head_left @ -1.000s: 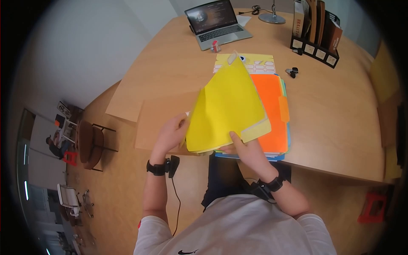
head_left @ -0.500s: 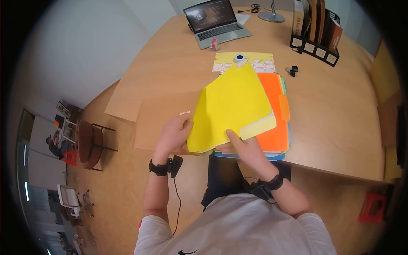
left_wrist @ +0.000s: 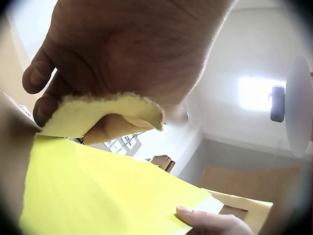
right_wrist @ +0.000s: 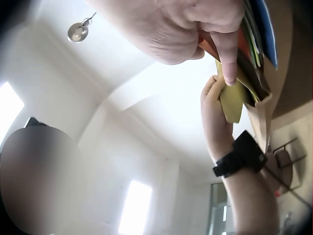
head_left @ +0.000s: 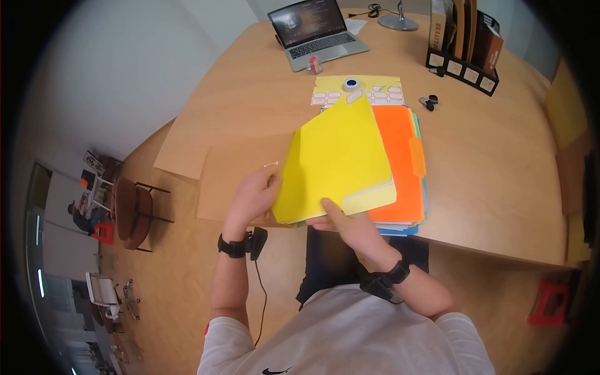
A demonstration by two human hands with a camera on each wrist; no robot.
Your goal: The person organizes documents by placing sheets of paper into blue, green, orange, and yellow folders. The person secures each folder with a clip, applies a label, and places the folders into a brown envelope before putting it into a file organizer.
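Observation:
A yellow folder (head_left: 337,156) is held tilted above a stack topped by an orange folder (head_left: 400,162). My left hand (head_left: 256,195) grips its left edge; in the left wrist view the fingers of that hand (left_wrist: 122,49) curl round a rough-edged yellow flap (left_wrist: 102,110). With the thumb on top, my right hand (head_left: 353,231) pinches the folder's lower edge, its other fingers underneath. In the right wrist view, part of the right hand (right_wrist: 195,29) hides some of the stacked folders. A brown sheet or folder (head_left: 234,181) lies left of the yellow one.
Beyond the stack are a label sheet (head_left: 322,98), a round tape-like item (head_left: 352,84) and a small red-and-white item (head_left: 314,65). Farther back stand a laptop (head_left: 322,45) and a lamp base (head_left: 398,24). Black clips (head_left: 429,102) and a book rack (head_left: 462,74) are at the right.
The yellow folder's right side has swung right, then back left and down. My right hand has slid left along its lower edge, while my left hand has barely moved.

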